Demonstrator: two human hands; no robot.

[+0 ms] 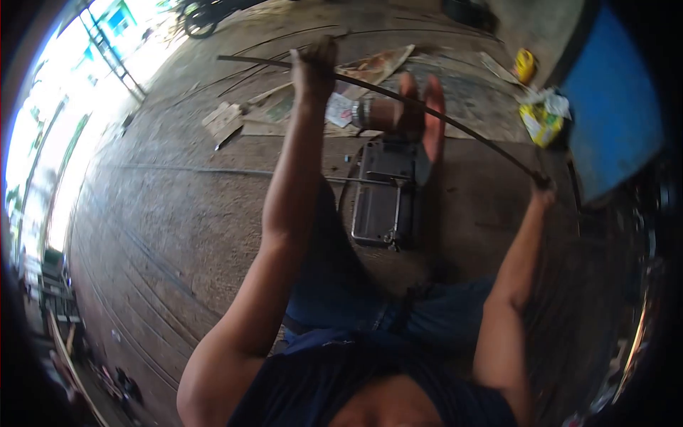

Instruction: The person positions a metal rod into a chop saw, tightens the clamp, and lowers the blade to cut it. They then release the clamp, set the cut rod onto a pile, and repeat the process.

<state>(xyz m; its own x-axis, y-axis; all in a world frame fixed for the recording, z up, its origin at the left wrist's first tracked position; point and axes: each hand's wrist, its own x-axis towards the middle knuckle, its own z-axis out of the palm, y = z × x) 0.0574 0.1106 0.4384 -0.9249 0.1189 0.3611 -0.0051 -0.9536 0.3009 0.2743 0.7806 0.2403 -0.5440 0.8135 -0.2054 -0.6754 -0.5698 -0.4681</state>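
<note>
My left hand (316,65) is raised and closed around a long thin rod (420,107), close to one end. The rod slopes down to the right, looking slightly bowed through the wide lens. At its other end, my right hand (544,191) grips it, arm stretched out; the fingers there are small and dim. Under the rod, on the floor, stands what looks like a cut-off saw, with a dark base (380,196), a screw clamp (393,231) and a reddish guard (434,117). Another long bar (235,171) runs from the left to the clamp.
Flattened cardboard (224,122) and more thin rods (277,37) lie beyond the saw. A yellow and white plastic bag (542,119) sits by a blue panel (619,107) at right. A motorcycle wheel (199,23) shows at top left.
</note>
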